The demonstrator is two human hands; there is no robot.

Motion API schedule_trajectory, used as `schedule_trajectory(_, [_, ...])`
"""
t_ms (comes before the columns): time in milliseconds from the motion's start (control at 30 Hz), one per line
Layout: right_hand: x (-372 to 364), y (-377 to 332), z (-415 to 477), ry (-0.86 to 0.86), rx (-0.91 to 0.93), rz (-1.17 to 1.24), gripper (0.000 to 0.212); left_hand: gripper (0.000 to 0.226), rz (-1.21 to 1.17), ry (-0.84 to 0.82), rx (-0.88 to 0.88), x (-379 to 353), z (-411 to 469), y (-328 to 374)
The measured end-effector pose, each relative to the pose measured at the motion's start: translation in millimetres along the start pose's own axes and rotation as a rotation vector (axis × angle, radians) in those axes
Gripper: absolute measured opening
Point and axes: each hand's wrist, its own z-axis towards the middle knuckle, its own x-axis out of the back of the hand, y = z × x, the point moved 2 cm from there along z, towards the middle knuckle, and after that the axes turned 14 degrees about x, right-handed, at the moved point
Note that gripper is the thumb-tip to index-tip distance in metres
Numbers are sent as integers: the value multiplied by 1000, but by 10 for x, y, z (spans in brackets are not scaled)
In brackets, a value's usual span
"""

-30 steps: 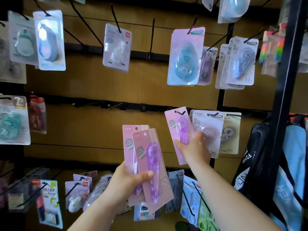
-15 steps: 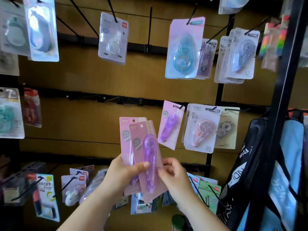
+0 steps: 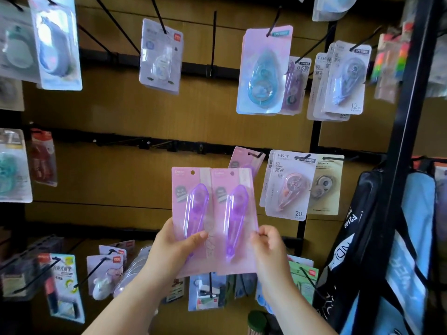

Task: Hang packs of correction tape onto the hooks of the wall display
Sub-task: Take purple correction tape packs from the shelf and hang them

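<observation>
Left hand grips one pink card pack w/ purple tape blister by its bottom. Right hand pinches the twin pack at its lower right edge, both in front of the wooden wall display, mid-height. The pinch looks thin, so the pack may slip or miss the black hook.

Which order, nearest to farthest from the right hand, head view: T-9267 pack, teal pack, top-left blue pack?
From right hand:
1. T-9267 pack, just above right.
2. Teal pack, high above.
3. Blue pack, far upper left.
</observation>
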Motion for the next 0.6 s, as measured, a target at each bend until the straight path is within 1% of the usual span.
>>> schedule_trajectory(67, [73,-54,40,56,73,-2,25,21,16,2,4,10,-9,13])
schedule_trajectory(200, [159,-193,134,142,191,-8,30,30,54,-6,7,9,-5,13])
schedule_trajectory(267, [197,-228,193,173,232,-32,27,26,52,-5,5,0,-5,12])
schedule_trajectory(300, [217,-234,217,182,246,-48,20,24,51,-4,2,-4,-7,13])
schedule_trajectory(367, [252,-231,254,189,251,-69,7,23,47,-3,-4,-5,-9,12])
schedule_trajectory(400, [263,-218,264,188,247,-73,4,22,49,-1,-4,0,-7,9])
schedule_trajectory(600, [261,-89,258,221,210,-83,7,20,53,32,-14,24,3,-3])
